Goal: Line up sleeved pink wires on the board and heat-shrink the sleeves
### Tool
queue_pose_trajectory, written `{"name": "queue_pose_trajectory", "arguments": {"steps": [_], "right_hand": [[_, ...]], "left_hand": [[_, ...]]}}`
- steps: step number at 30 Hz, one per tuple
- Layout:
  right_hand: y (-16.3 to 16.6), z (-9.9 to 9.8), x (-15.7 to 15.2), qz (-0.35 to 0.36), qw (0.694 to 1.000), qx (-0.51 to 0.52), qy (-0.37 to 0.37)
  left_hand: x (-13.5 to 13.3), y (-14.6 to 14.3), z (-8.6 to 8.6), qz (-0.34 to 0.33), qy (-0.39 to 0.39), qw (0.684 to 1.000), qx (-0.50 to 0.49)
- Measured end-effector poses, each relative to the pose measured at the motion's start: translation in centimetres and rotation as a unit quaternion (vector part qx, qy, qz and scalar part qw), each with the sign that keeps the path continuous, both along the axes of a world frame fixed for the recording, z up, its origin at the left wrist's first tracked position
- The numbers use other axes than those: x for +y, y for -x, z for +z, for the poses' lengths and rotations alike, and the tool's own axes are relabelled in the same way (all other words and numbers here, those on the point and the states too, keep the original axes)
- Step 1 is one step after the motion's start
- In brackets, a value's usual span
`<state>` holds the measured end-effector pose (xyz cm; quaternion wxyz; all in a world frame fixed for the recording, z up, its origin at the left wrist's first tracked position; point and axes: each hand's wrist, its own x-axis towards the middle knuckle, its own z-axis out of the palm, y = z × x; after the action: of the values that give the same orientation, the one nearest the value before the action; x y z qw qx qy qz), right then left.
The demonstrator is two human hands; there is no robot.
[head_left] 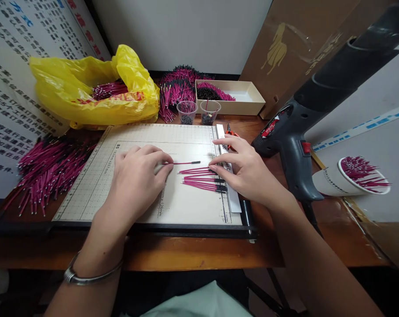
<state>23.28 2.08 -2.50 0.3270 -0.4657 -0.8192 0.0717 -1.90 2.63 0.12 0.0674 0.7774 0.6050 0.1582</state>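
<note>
My left hand (pixel 141 176) pinches the left end of a thin magenta wire (pixel 184 163) between thumb and forefinger. The wire's black-sleeved tip points right, over the gridded paper trimmer board (pixel 129 136). To its right, my right hand (pixel 243 165) has its fingers apart, with the fingertips beside the black ends of several wires (pixel 199 178) laid in a loose row. Whether the right thumb and forefinger touch one of those wires I cannot tell. Along the board's right side runs a white guide strip (pixel 230 189), partly covered by my right hand.
Behind the board stand a yellow plastic bag (pixel 97 112) of wires, two clear cups (pixel 187 110) and a cardboard tray (pixel 248 108). Wires heap at left (pixel 54 169). On the right are a heat gun (pixel 294 145) and a paper cup (pixel 331 180) full of wires.
</note>
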Motion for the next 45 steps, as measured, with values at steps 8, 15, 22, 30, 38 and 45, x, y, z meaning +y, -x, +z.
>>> {"name": "queue_pose_trajectory", "arguments": {"steps": [8,15,22,30,38,45], "right_hand": [[0.2,0.5,-0.2,-0.014,1.000,0.020,0.001],[0.5,0.8,-0.2,0.033,0.998,0.040,-0.048],[0.3,0.5,-0.1,-0.006,0.999,0.036,-0.004],[0.3,0.2,0.1,-0.033,0.998,0.022,0.053],[0.1,0.5,-0.1,-0.042,0.997,0.026,0.066],[0.0,1.1,-0.4,-0.006,0.998,0.035,0.060]], "left_hand": [[-0.2,-0.9,0.1,-0.049,-0.001,0.997,-0.054],[-0.7,-1.5,0.0,-0.081,-0.020,0.992,-0.090],[-0.5,-0.4,0.1,-0.072,-0.013,0.992,-0.100],[-0.8,0.0,-0.3,-0.060,0.018,0.996,-0.067],[-0.8,-0.3,-0.3,-0.072,0.037,0.993,-0.087],[-1.0,0.0,-0.2,-0.074,0.037,0.990,-0.111]]}}
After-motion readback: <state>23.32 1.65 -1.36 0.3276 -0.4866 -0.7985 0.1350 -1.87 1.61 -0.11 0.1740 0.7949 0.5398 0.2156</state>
